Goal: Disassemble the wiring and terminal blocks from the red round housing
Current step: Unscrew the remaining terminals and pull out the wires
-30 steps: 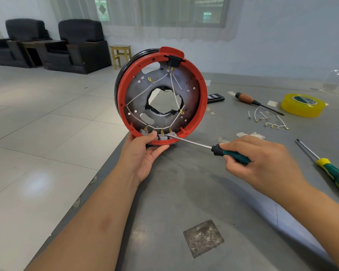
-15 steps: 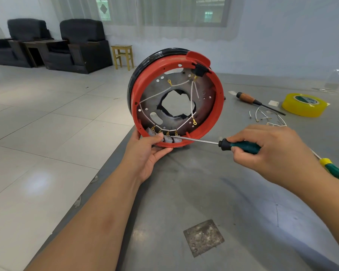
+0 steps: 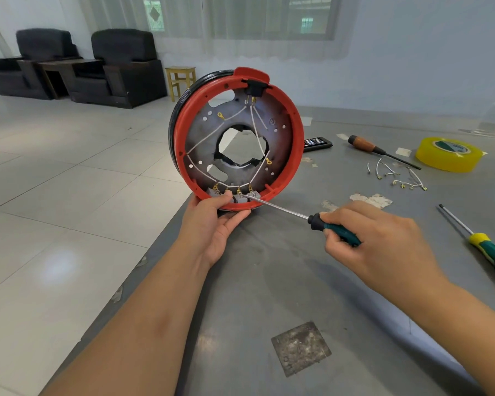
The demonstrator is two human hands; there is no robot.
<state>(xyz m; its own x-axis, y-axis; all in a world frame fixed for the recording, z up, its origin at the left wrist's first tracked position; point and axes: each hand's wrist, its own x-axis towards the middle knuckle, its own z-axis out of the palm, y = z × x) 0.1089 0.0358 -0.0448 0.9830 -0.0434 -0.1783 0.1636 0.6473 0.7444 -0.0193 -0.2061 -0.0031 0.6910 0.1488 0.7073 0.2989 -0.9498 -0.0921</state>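
Centre frame: red round housing (image 3: 295, 155) stood on edge at the table's (image 3: 269, 281) left edge. Left hand (image 3: 215, 221) grips its lower rim — steadying it — while right hand (image 3: 375, 241) grasps screwdriver (image 3: 297, 214), tip on terminal blocks (image 3: 240, 198).

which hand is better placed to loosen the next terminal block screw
Right. The right hand grips the green screwdriver, whose tip is at the terminal blocks. The left hand holds the red housing upright by its bottom rim.
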